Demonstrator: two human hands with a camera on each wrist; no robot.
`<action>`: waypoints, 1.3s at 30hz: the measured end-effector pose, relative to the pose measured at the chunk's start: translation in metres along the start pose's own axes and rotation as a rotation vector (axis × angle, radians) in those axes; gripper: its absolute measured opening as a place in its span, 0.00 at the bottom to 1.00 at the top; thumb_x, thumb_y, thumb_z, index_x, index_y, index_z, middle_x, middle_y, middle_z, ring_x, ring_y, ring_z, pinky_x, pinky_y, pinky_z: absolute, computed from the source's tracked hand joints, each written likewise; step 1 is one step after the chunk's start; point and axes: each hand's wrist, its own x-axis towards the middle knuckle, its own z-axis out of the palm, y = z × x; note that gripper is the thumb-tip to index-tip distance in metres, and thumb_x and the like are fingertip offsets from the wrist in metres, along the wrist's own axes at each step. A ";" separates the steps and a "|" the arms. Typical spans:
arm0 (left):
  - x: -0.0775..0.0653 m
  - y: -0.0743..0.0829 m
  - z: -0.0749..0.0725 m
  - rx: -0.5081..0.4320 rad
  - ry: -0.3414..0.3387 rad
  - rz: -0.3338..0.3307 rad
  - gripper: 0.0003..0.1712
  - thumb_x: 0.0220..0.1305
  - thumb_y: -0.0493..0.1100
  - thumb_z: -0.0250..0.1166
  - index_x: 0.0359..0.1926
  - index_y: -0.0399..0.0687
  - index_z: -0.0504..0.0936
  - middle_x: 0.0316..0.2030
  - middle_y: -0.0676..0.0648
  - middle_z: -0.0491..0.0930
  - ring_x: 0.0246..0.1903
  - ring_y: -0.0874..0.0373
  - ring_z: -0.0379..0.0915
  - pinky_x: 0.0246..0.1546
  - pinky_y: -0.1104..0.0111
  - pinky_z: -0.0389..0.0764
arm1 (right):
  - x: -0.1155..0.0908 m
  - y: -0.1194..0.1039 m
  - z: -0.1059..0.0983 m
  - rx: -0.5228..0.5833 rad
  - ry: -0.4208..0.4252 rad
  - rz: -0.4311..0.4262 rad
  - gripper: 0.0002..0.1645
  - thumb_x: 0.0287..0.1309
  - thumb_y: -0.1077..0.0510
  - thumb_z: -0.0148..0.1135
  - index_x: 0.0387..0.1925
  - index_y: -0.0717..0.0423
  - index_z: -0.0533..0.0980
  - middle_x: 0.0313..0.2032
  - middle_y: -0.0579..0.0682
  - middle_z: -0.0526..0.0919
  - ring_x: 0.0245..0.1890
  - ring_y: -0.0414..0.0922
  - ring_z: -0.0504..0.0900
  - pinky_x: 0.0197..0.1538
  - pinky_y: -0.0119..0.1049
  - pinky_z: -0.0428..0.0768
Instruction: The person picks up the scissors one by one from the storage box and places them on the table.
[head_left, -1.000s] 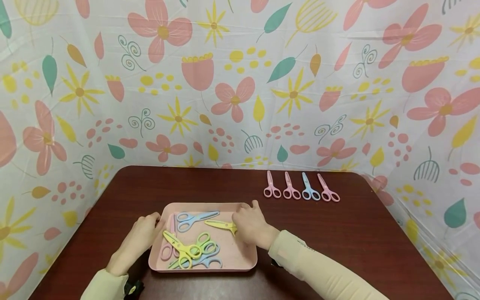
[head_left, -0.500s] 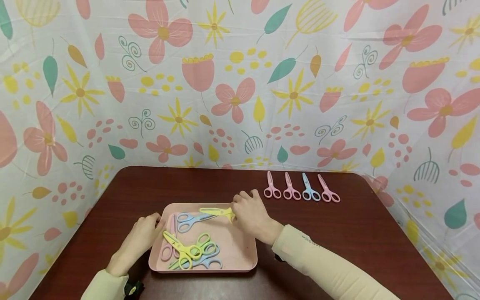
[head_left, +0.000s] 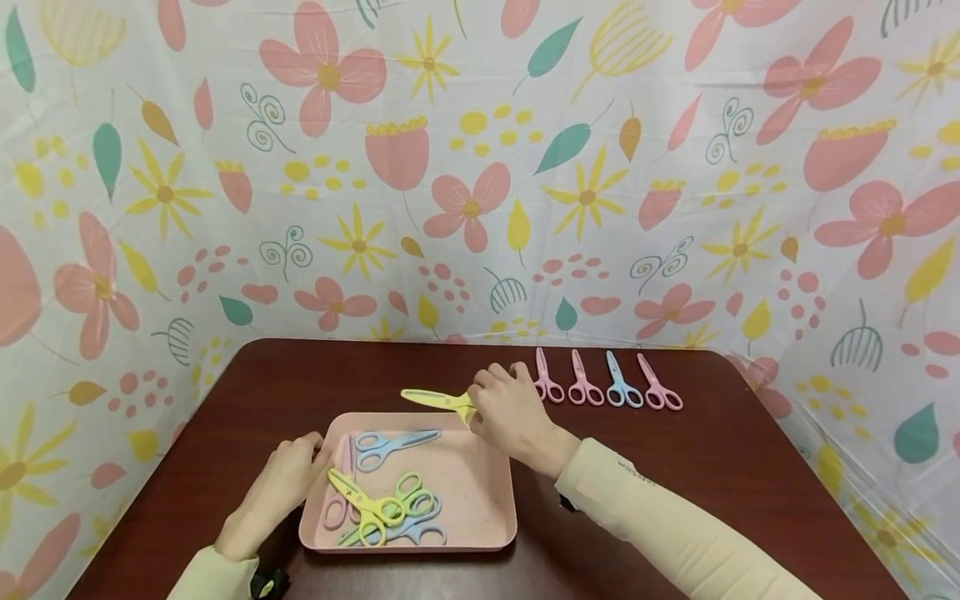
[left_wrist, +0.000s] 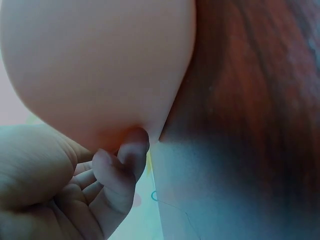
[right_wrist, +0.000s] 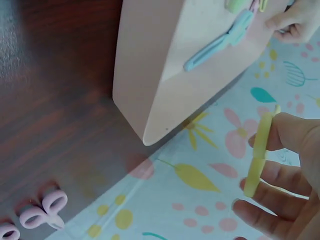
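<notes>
At the tray's upper right corner in the head view, my right hand (head_left: 513, 414) holds yellow scissors (head_left: 437, 400) by the handles, blades pointing left, above the rim. The right wrist view shows the yellow scissors (right_wrist: 257, 155) between thumb and fingers. My left hand (head_left: 281, 483) grips the left side of the pink tray (head_left: 480, 500); its curled fingers touch the tray's outer wall (left_wrist: 100, 75) in the left wrist view. Inside lie blue scissors (head_left: 386, 447), another yellow pair (head_left: 362, 502), and overlapping green, blue and pink pairs, partly hidden.
Several scissors stand in a row at the back right of the dark brown table (head_left: 637, 492): pink scissors (head_left: 583, 385), blue scissors (head_left: 621, 387) and rightmost pink scissors (head_left: 658, 387). The leftmost pair is partly behind my right hand. A flowered curtain (head_left: 480, 167) hangs behind the table.
My right hand has lifted the yellow scissors out of the tray, moving up and away towards the back. My left hand has kept its place on the tray.
</notes>
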 end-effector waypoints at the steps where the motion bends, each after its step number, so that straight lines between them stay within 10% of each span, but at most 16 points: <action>1: 0.000 0.000 0.000 0.001 0.005 0.005 0.10 0.69 0.40 0.57 0.31 0.41 0.79 0.20 0.50 0.73 0.22 0.55 0.70 0.27 0.59 0.72 | 0.001 0.001 -0.001 0.001 0.017 0.001 0.06 0.39 0.58 0.69 0.22 0.53 0.79 0.28 0.46 0.78 0.33 0.47 0.74 0.41 0.49 0.69; 18: 0.000 0.000 0.000 0.013 0.000 0.005 0.09 0.69 0.39 0.58 0.30 0.41 0.78 0.18 0.50 0.71 0.20 0.55 0.69 0.26 0.60 0.71 | 0.011 0.028 0.013 0.031 -0.071 0.211 0.20 0.42 0.54 0.69 0.13 0.47 0.64 0.21 0.45 0.68 0.27 0.47 0.70 0.34 0.47 0.65; 39: 0.000 0.001 0.001 0.010 -0.006 -0.002 0.09 0.68 0.39 0.58 0.31 0.39 0.79 0.20 0.49 0.74 0.21 0.55 0.70 0.26 0.59 0.72 | 0.001 0.049 0.060 0.068 -0.242 0.537 0.19 0.40 0.48 0.69 0.12 0.48 0.68 0.20 0.48 0.71 0.27 0.50 0.73 0.39 0.55 0.65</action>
